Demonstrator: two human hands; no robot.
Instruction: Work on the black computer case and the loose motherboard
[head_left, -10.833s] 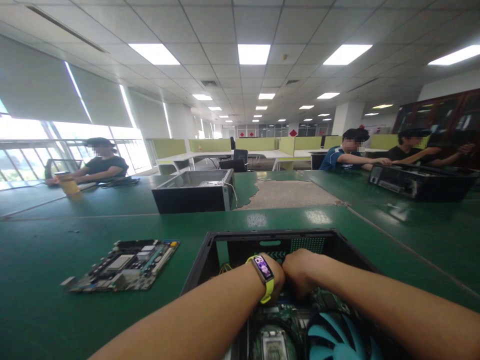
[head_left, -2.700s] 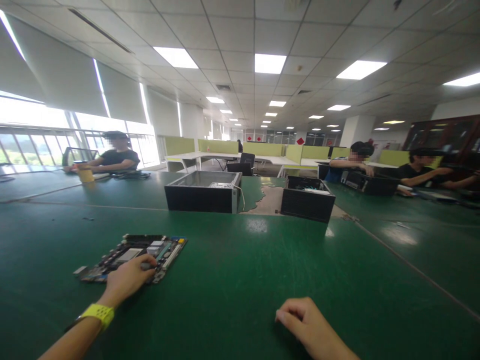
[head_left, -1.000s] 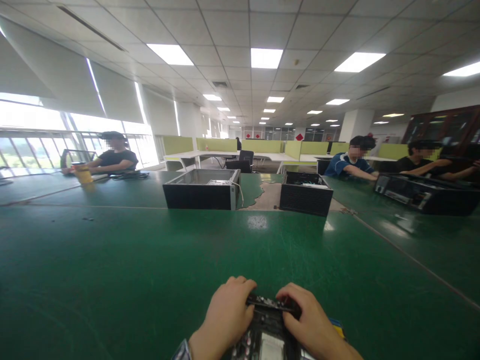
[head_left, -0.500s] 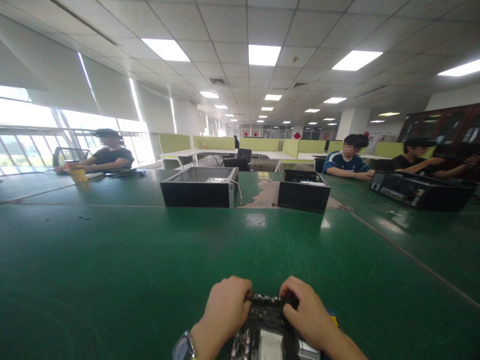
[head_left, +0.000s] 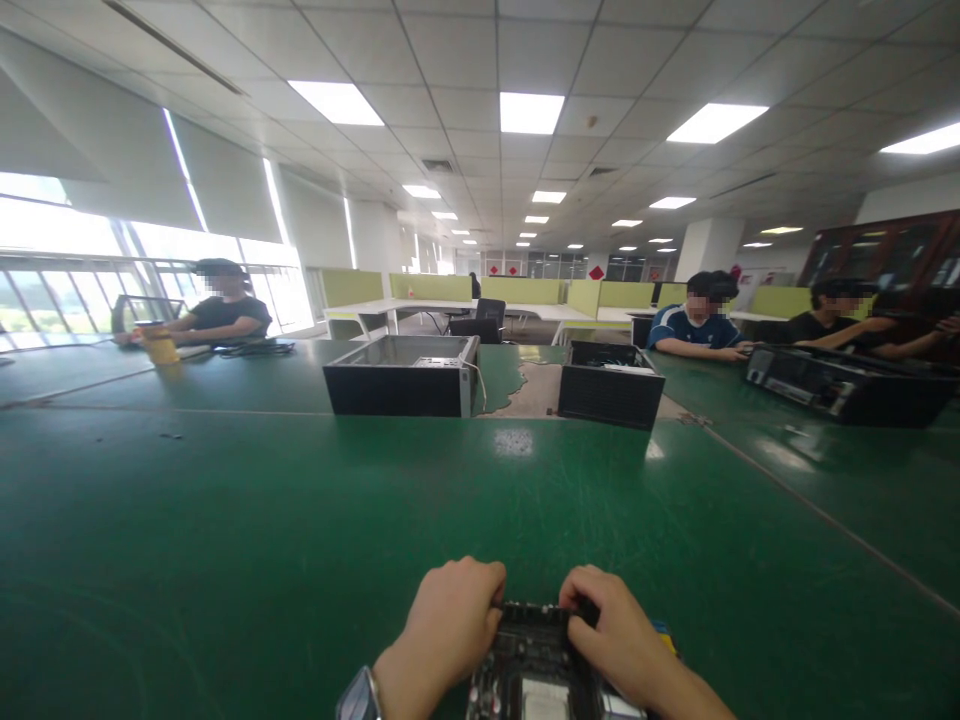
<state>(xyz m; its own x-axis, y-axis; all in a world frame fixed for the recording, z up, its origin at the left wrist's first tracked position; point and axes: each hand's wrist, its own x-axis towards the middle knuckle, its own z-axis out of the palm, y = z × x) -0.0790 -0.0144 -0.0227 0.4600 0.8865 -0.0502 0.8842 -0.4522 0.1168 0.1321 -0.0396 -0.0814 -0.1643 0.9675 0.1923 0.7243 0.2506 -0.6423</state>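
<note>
A dark motherboard (head_left: 534, 648) with a pale square patch in its middle lies low in the view, its near part cut off by the bottom edge. My left hand (head_left: 457, 615) is closed on its far left corner, fingertips mostly hidden. At the far right corner, my right hand (head_left: 613, 622) pinches with thumb and curled fingers around a dark part at the board's edge. A watch (head_left: 361, 695) is on my left wrist. Something blue and yellow (head_left: 666, 638) peeks out beyond my right forearm; its kind is hidden.
Across the green table (head_left: 247, 520) stand an open computer case (head_left: 397, 388), a second case (head_left: 609, 392) and, at right, a third case (head_left: 847, 388). A drink cup (head_left: 160, 346) and a bundle of cables (head_left: 255, 348) lie at far left. Several people sit around the table.
The board's far edge has dropped slightly in the picture, and my hands have shifted a little with it. Both hands keep their hold.
</note>
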